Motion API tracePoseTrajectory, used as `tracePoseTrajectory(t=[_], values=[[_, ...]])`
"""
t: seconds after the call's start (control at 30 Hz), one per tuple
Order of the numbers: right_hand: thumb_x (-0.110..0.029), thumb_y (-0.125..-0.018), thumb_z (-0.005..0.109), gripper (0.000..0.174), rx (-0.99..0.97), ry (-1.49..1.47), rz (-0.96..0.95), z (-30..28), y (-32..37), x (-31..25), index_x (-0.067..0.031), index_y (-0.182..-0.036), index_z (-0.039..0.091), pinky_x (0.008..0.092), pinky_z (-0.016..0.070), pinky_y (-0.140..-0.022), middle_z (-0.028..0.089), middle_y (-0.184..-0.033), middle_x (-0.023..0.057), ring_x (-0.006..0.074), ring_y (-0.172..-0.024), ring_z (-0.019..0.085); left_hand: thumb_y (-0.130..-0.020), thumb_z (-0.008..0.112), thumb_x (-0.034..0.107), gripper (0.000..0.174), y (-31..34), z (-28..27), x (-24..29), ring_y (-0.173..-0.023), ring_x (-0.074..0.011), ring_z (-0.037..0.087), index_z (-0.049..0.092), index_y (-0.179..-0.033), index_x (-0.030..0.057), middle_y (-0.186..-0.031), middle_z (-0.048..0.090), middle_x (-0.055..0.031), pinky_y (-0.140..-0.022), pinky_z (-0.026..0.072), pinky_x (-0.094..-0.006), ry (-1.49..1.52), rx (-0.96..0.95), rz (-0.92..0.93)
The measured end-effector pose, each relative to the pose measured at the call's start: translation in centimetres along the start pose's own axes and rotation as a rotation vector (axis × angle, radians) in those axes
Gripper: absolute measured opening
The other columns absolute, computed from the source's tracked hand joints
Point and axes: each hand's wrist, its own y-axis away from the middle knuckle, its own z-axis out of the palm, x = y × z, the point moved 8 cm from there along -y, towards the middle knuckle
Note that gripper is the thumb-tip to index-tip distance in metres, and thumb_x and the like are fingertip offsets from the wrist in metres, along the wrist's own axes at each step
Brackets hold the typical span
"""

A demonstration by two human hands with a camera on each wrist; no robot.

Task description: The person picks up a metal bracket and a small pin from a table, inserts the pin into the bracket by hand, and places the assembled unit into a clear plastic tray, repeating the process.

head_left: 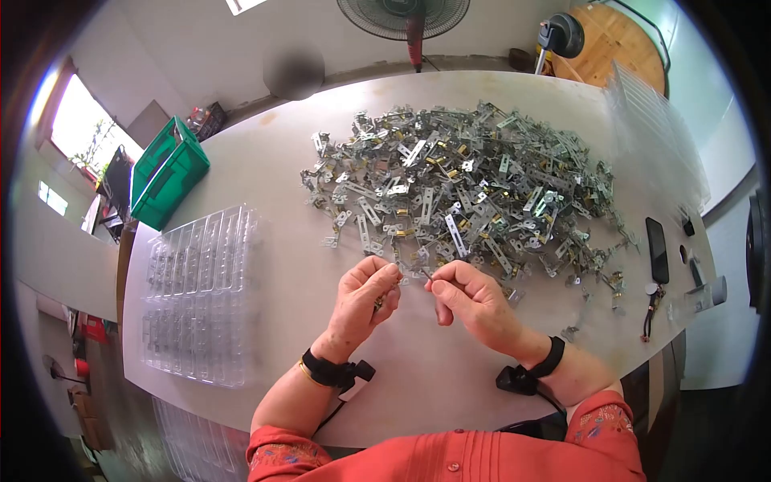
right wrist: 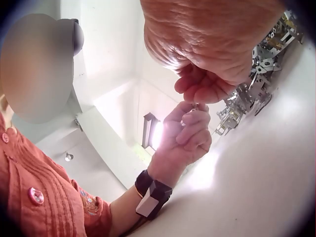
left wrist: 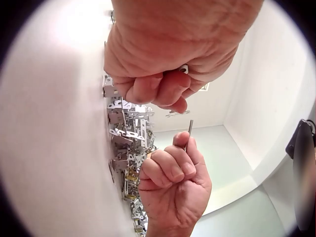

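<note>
Both hands meet in front of a heap of small metal brackets (head_left: 450, 185). My left hand (head_left: 363, 296) curls round a small metal bracket (left wrist: 184, 69), mostly hidden by the fingers; a brassy bit shows in the head view. Opposite it, my right hand (head_left: 482, 309) pinches a thin metal rod (left wrist: 191, 129) between thumb and forefinger, its tip standing up past the fingers. In the left wrist view a gap lies between that tip and the left hand. The fingertips of both hands overlap in the right wrist view.
Clear plastic trays (head_left: 197, 301) with compartments lie at left. A green crate (head_left: 170, 173) stands at the table's far left edge. More clear plastic trays (head_left: 654, 132) rest at the far right, with a phone (head_left: 657, 251) closer in. Loose brackets lie at the heap's right edge.
</note>
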Motion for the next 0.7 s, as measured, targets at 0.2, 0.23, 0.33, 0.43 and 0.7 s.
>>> tracePoseTrajectory(t=[0.2,0.23,0.33,0.43,0.7], values=[[-0.016,-0.104,0.054,0.013,-0.018,-0.029,0.030,0.16,-0.11,0.24,-0.0042,-0.106,0.059,0.0228,0.0462,-0.061,0.056,-0.075,-0.0030,0.0045,-0.066,0.053,-0.102,0.060,0.021,0.020,0.01,0.11,0.08,-0.050,-0.0053,0.046,0.059,-0.092,0.0031,-0.069,0.056,-0.0012,-0.040,0.0286,-0.0191,-0.065,-0.035,0.021],[-0.016,-0.104,0.055,0.012,-0.019,-0.034,0.035,0.19,-0.10,0.25,-0.0042,-0.105,0.059,0.0229,0.0460,-0.061,0.055,-0.074,-0.0032,0.0044,-0.065,0.053,-0.102,0.062,0.023,0.021,0.02,0.22,0.07,-0.051,-0.0049,0.048,0.059,-0.093,0.0041,-0.068,0.058,-0.0022,-0.041,0.0304,-0.0187,-0.067,-0.050,0.026],[-0.015,-0.104,0.055,0.011,-0.006,-0.033,0.054,0.13,-0.12,0.41,-0.0043,-0.104,0.058,0.0227,0.0458,-0.060,0.055,-0.074,-0.0036,0.0044,-0.064,0.052,-0.102,0.062,0.024,0.022,-0.05,0.12,0.01,-0.051,-0.0050,0.047,0.059,-0.093,0.0038,-0.068,0.058,-0.0025,-0.041,0.0305,-0.0190,-0.085,-0.058,0.042],[-0.015,-0.103,0.056,0.011,-0.002,-0.021,0.063,0.08,-0.14,0.43,-0.0043,-0.104,0.058,0.0226,0.0453,-0.060,0.055,-0.073,-0.0038,0.0044,-0.064,0.052,-0.102,0.059,0.018,0.018,0.12,0.35,0.31,-0.050,-0.0053,0.045,0.058,-0.092,0.0028,-0.069,0.054,-0.0004,-0.040,0.0273,-0.0193,-0.096,-0.037,0.045],[-0.015,-0.104,0.053,0.018,0.056,0.011,0.052,-0.21,-0.02,0.47,-0.0028,-0.118,0.052,0.0232,0.0459,-0.062,0.056,-0.074,-0.0013,0.0057,-0.066,0.054,-0.101,0.061,0.017,0.016,0.32,0.67,0.22,-0.049,-0.0041,0.045,0.058,-0.094,0.0034,-0.065,0.057,-0.0011,-0.041,0.0295,-0.0193,-0.255,-0.051,0.056]])
